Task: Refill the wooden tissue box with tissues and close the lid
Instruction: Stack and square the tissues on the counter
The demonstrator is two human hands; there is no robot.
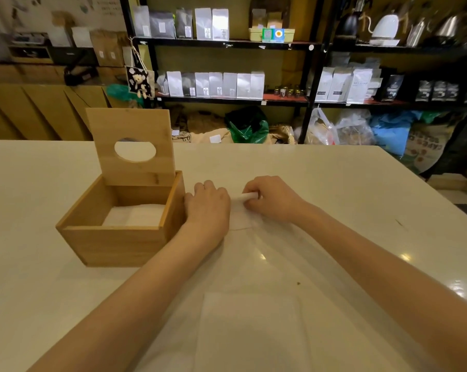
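The wooden tissue box (111, 237) stands on the white table at the left, its lid (133, 146) with an oval hole tilted upright at the back. White tissues (135, 216) lie inside the box. Just right of the box, a white tissue (243, 218) lies flat on the table. My left hand (208, 205) rests on its left part, knuckles up with fingers curled under. My right hand (269, 200) pinches a folded edge of the same tissue. A stack of white tissues (251, 331) lies near the table's front edge.
The white table (347, 189) extends far to the right and back. Behind it stand black shelves (227, 44) with white and grey bags, kettles at the upper right, and sacks and plastic bags on the floor.
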